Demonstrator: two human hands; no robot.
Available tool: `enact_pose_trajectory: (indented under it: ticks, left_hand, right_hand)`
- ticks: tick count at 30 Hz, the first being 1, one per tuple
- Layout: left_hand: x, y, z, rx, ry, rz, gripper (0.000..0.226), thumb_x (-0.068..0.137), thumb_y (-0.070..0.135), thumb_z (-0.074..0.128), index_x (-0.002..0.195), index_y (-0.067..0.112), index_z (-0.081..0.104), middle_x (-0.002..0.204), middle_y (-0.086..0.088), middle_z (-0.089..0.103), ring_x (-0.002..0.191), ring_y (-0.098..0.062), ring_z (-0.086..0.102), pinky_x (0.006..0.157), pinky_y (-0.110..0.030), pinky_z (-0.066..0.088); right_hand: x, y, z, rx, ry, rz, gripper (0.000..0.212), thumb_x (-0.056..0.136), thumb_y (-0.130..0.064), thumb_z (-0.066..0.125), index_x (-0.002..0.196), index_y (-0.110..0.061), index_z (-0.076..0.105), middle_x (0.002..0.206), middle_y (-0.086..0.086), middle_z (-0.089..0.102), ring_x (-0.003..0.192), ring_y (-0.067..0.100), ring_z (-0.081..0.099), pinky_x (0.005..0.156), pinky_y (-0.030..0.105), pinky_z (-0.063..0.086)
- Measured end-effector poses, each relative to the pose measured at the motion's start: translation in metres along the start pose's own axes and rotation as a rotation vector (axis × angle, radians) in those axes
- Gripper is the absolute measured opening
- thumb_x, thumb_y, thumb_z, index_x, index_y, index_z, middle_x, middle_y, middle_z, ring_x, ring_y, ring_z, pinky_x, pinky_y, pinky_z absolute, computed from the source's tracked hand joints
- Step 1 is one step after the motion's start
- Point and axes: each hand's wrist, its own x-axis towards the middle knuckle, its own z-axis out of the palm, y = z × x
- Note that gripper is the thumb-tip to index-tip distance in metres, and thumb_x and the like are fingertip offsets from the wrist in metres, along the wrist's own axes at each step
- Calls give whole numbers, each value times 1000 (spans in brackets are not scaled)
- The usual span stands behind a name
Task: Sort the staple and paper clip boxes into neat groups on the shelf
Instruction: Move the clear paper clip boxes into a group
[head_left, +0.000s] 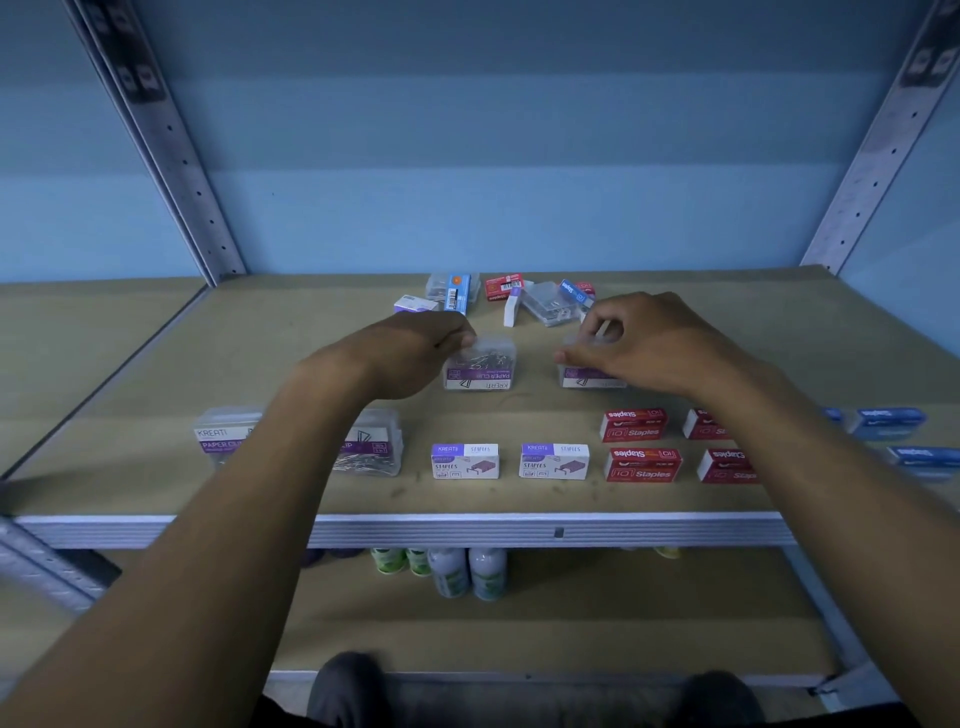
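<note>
Two clear paper clip boxes are being handled in the middle of the shelf (156, 332). The left paper clip box (479, 366) is gripped at its upper left corner by the curled fingers of the left hand (410, 353). The right paper clip box (582, 375) is pinched under the right hand (649, 343), thumb at its left edge and fingers curled over its top. Both boxes rest on the board, labels turned away from the viewer.

The step in hand is judged to be the gathering of the paper clip boxes. What is called for next would seem to be that both be drawn forward and to the left, turned label-forward, and set beside the front paper clip boxes (228, 436), where two already stand, one partly hidden by the left forearm.

By count, four clear paper clip boxes are sorted or in hand. Two purple-and-white staple boxes (465, 461) stand side by side at the front. Four red staple boxes (642, 464) are set in two rows to their right. At least three blue staple boxes (888, 422) can be made out at the far right, though the arm and blur may hide more.

An unsorted pile (511, 299) remains at the back, holding mixed clear, red, blue and white boxes; their number cannot be told reliably. Bottles (467, 571) stand on the shelf below.
</note>
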Motion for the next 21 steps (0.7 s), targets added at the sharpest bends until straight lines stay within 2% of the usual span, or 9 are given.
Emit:
enact_pose_trajectory:
  ticks: [3,5,8,11,13,15,18,21]
  left_hand:
    - [-1,-1,-1,-15,-8,-23,32,104,42,32,118,30,58,121,9,60,109,-16,52,88,-27,36]
    - [-1,0,-2,-51,-3,-69,35,98,52,40,125,37,55,124,16,55,108,-11,50,89,-25,33]
    - [-1,4,-5,-32,-14,-68,59,86,56,61,140,40,44,132,18,50,108,-8,44,93,-24,34]
    - [5,9,-4,-4,-57,-72,79,77,53,74,145,37,38,144,12,46,123,-12,46,102,-28,36]
    - [10,11,-1,16,-88,-96,83,73,51,78,145,35,38,147,9,44,132,-15,43,106,-31,37]
    - [14,13,2,48,-77,-87,76,73,44,81,139,32,46,144,7,48,128,-16,46,100,-29,40]
    - [18,16,3,58,10,-20,54,74,36,83,122,25,60,120,10,56,104,-11,48,81,-25,36]
    - [18,20,4,11,64,7,46,73,34,83,113,25,62,107,11,55,94,-9,47,72,-24,36]
  right_hand:
    - [-1,-3,-2,-10,-48,12,49,65,-79,70,86,-35,70,100,-8,65,90,12,61,74,30,48]
    - [-4,-4,-9,-12,-113,35,51,65,-75,74,99,-38,68,107,-8,61,96,15,59,77,30,45]
    - [-7,1,-18,-66,-222,69,62,67,-56,85,121,-39,60,117,-7,56,102,17,56,82,29,43]
    - [-4,6,-15,-38,-199,74,58,72,-35,88,122,-34,61,116,-4,61,99,16,60,77,28,43]
    - [-1,8,-13,11,-184,64,50,72,-32,88,117,-34,63,110,-4,65,94,14,62,73,27,45]
    - [0,8,-12,68,-181,57,46,72,-35,87,113,-34,66,105,-5,66,91,12,63,74,27,46]
    - [-1,8,-12,160,-157,55,37,74,-36,85,107,-32,68,98,-3,69,86,14,64,74,30,46]
    - [-4,5,-13,240,-92,33,31,75,-29,83,102,-30,68,96,2,69,81,19,63,69,30,43]
